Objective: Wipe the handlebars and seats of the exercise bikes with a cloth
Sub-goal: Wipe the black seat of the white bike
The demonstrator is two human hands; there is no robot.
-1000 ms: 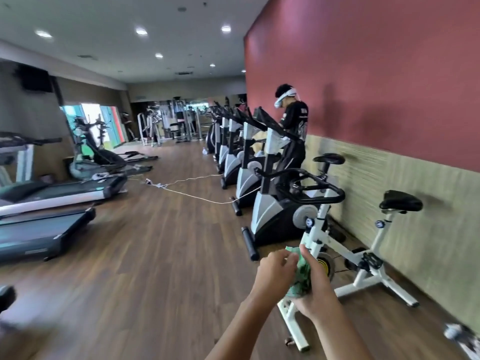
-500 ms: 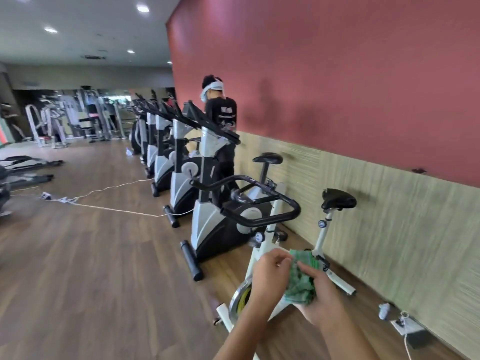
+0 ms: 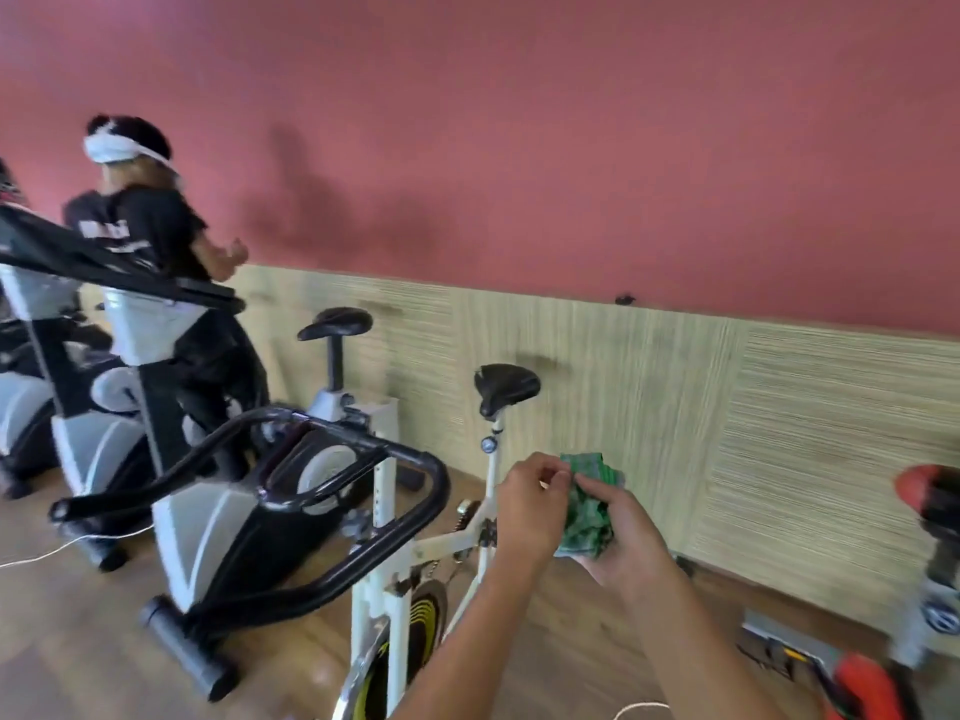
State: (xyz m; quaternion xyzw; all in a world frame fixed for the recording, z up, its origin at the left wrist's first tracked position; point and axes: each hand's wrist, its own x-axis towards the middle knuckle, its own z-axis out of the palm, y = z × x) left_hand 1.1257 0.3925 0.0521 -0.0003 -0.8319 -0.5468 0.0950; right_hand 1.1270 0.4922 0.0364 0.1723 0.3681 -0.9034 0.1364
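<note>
A crumpled green cloth (image 3: pixel 587 504) is held between both hands in front of me. My right hand (image 3: pixel 631 537) cups it from below and my left hand (image 3: pixel 530 504) pinches its upper edge. Just left of the hands stands a white exercise bike with a black looped handlebar (image 3: pixel 410 462) and a black seat (image 3: pixel 506 387). The hands hover between that handlebar and seat, touching neither. A second black seat (image 3: pixel 335 322) rises behind it.
A row of grey and black exercise bikes (image 3: pixel 171 366) runs off to the left, and a person in a black shirt (image 3: pixel 135 231) stands among them. At the right edge a red and black machine (image 3: pixel 935 506) shows, blurred. A white cable (image 3: pixel 636 709) lies on the wood floor.
The view has swung right and closer to the white bike. Both hands stay on the green cloth, which now sits higher, near the seat post.
</note>
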